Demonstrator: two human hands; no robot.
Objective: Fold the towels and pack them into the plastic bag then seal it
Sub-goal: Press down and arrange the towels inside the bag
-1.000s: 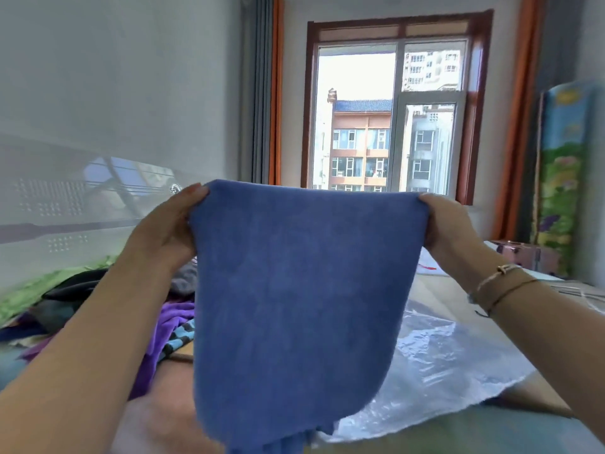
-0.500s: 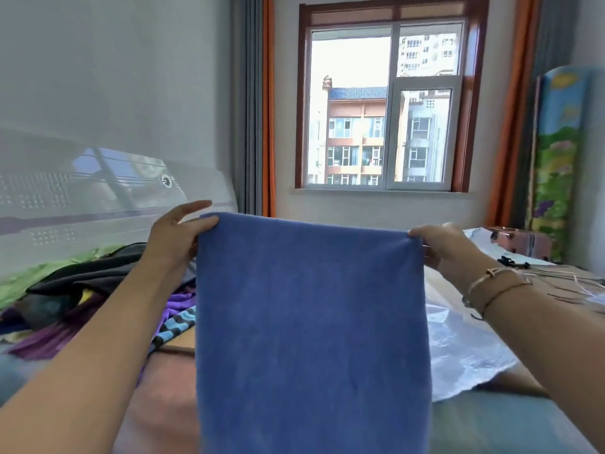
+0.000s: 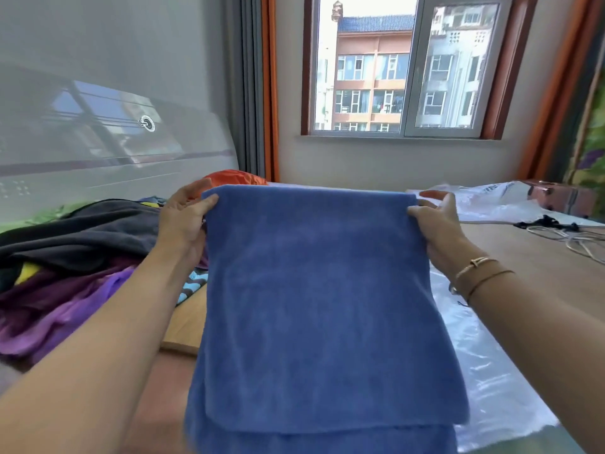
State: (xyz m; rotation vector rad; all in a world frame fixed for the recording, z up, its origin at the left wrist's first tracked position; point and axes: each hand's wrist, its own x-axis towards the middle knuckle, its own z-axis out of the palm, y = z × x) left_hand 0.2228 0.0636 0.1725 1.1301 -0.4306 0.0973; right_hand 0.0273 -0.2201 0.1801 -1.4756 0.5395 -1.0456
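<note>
Early stage: blue towel (image 3: 320, 306) folded once, left hand (image 3: 183, 221) and right hand (image 3: 438, 227) fingers pinching its top corners; plastic bag (image 3: 484, 365) beside towel, unfilled, unsealed.

Towel (image 3: 320, 306) at centre, doubled over, upper layer ending above the lower near the bottom edge. Held at its far corners — left hand (image 3: 183, 221) on the left corner, right hand (image 3: 437, 227) on the right. Left of the towel, a heap of clothes (image 3: 75, 257) on the table (image 3: 530, 253), against the wall. Right of and partly under the towel, a plastic bag (image 3: 484, 365) spread flat. Farther right, cables (image 3: 569, 235); behind them, another plastic sheet (image 3: 491, 201). Window (image 3: 402, 67) straight behind — curtains (image 3: 252, 86) to its left.
</note>
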